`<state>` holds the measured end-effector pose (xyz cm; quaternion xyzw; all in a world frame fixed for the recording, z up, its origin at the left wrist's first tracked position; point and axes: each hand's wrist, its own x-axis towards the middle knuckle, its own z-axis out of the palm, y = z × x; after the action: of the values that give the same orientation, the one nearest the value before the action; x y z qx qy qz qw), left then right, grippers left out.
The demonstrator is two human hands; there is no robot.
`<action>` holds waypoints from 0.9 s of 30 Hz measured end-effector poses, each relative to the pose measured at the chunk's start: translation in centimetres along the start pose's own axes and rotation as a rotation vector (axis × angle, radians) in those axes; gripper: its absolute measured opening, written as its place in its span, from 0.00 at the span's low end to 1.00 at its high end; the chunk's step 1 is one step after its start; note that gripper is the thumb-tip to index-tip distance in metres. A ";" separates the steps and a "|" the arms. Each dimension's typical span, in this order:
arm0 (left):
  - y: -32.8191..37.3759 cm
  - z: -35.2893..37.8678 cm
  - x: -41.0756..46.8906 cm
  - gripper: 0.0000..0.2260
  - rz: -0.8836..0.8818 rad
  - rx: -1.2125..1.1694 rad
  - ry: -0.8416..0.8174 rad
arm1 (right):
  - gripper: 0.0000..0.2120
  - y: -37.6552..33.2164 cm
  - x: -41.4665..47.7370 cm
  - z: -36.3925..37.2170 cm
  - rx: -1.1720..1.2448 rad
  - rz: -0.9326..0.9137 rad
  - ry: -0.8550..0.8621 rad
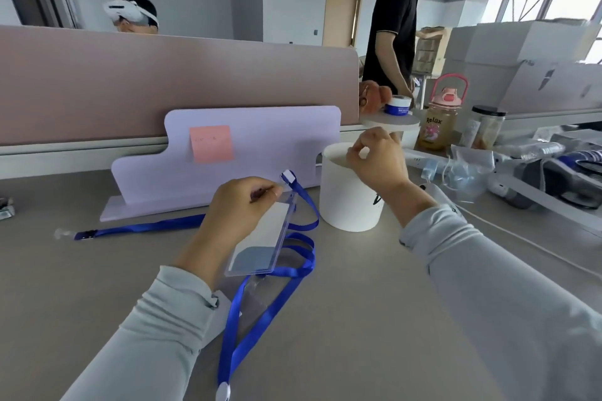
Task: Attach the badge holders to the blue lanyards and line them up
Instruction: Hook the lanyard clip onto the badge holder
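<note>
Amber bottle (438, 132) reads "Relax"; left hand (233, 207) pinches badge holder (260, 242)

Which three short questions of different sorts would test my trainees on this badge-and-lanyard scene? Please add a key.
1. True or false: the left hand holds the clear badge holder by its top edge.
2. Pick one: the right hand is above (A) the white tub, (B) the pink sticky note, (C) the drinks bottle.
3. Fill the gap: the blue lanyard stretched flat on the desk lies to the ___ of the left hand.

Key: 1 true; 2 A; 3 left.
</note>
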<state>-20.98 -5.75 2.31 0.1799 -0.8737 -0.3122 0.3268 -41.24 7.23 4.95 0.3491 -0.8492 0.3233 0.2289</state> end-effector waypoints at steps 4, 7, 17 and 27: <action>0.2 -2.0 -0.2 0.10 -0.007 0.003 -0.117 | 0.06 -3.9 -3.1 0.3 0.362 -0.200 -0.267; 0.3 -3.2 -1.0 0.07 -0.026 0.023 -0.172 | 0.18 -6.8 -4.8 0.7 0.409 -0.288 -0.554; -1.3 -11.2 -5.0 0.04 -0.188 0.117 -0.155 | 0.10 -13.4 -5.5 2.1 0.630 -0.307 -0.693; -4.7 -21.7 -12.2 0.08 -0.382 0.166 -0.058 | 0.04 -23.8 -7.9 4.3 0.775 -0.433 -1.123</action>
<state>3.17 -12.21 6.42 0.3596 -0.8556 -0.3003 0.2204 -19.22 -5.34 6.40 0.6797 -0.5746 0.3205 -0.3243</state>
